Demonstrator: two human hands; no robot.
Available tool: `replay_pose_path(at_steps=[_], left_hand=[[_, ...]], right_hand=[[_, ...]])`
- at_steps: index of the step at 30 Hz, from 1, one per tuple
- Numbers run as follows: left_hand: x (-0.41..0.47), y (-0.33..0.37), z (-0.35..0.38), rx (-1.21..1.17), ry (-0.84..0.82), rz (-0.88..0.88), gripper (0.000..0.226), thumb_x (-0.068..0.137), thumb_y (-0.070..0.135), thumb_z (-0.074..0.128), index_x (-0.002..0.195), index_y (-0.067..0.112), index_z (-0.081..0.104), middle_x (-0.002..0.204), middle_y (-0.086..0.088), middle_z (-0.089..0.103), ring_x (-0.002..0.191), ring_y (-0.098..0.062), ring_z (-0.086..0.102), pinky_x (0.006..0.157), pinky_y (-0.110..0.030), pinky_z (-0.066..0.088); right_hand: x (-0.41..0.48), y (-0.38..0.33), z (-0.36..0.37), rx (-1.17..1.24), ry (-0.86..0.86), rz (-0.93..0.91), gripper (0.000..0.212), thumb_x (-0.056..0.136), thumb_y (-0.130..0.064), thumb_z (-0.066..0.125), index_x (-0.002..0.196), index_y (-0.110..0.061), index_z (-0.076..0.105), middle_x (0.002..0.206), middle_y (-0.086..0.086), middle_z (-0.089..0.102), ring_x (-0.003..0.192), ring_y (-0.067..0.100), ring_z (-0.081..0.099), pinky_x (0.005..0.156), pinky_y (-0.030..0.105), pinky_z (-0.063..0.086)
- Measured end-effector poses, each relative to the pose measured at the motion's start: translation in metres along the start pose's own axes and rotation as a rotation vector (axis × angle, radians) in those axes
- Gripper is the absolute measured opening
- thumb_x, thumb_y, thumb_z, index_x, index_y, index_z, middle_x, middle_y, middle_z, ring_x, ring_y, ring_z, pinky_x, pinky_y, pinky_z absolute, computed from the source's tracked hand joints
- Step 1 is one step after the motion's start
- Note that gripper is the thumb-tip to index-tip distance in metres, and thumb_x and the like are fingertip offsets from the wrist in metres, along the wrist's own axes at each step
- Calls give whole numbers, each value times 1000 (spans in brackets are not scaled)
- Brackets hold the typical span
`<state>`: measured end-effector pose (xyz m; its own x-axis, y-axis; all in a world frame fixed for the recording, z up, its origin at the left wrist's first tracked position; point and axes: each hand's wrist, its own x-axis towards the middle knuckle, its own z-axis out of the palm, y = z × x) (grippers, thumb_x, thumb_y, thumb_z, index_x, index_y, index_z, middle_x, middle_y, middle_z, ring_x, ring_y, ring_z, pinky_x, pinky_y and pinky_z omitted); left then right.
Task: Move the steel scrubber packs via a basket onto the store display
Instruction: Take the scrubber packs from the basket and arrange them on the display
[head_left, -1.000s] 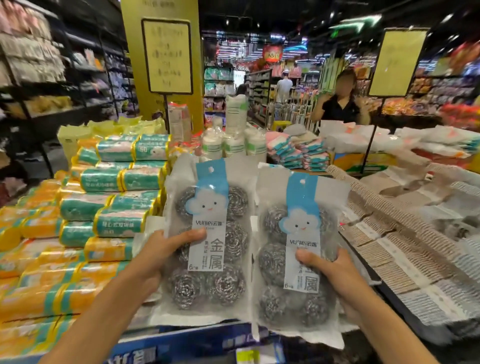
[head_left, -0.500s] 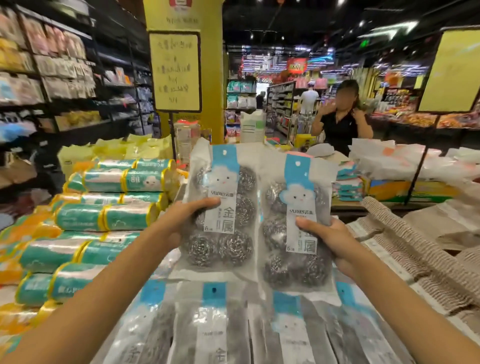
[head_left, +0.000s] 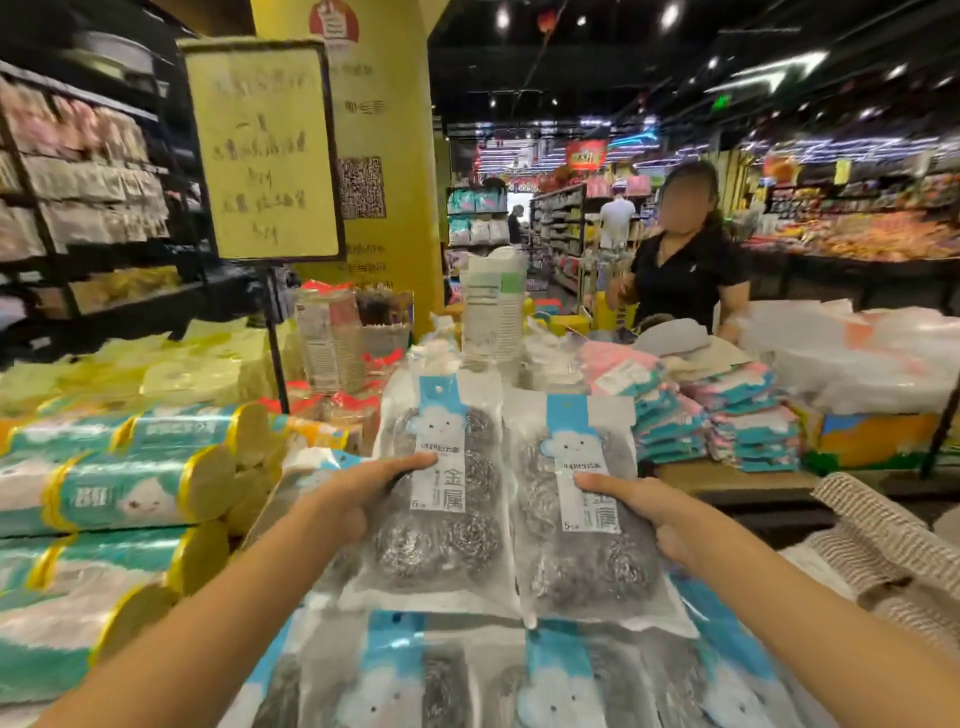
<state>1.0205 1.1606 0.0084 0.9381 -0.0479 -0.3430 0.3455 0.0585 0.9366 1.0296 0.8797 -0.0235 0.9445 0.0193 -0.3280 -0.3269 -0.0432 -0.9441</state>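
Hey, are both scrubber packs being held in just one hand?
No, the left hand grips one scrubber pack and the right hand grips a second pack beside it.

Single head view, forward and down, close above the display

We take the row of laid scrubber packs as reference. Above its far end, the left-hand pack and right-hand pack hang side by side, edges touching, filling that air. Left of the row, stacked wrapped rolls wall the approach, with a sign pole beyond them. Right of it, woven cloths crowd in. Beyond it, cup stacks and folded towels close the far side. Its near end has open air above.
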Motion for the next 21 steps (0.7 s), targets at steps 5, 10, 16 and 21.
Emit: replay_pose_path(at_steps=[5,10,16,21], left_hand=[[62,-12,-10,25,52,-47,17,82,15,70,92,4,64,68,-9,72,51,-16,68,49,-22,55],[85,-27,-17,233,159,-103,41,61,36,84,57,12,52,43,-2,51,36,-8,39,41,-18,33],[85,-38,-11,439,356,1,44,73,38,78,58,10,49,46,-1,51,34,-10,44,34,-17,33],[66,-35,-5,748,497,254,64,75,37,77,122,5,48,119,-11,57,105,-25,53,78,-30,42]], right_hand=[[54,14,12,48,-16,98,14,79,-17,74,86,-8,68,63,10,71,48,18,67,54,29,56],[77,26,27,-61,132,57,51,65,-18,86,106,-1,62,86,15,72,68,23,69,59,31,57],[72,29,35,-360,327,-39,92,54,-49,87,126,-6,50,127,11,57,112,30,56,90,36,48],[60,23,41,-651,408,-155,79,71,-49,77,129,-6,44,132,12,52,118,31,51,89,36,42]])
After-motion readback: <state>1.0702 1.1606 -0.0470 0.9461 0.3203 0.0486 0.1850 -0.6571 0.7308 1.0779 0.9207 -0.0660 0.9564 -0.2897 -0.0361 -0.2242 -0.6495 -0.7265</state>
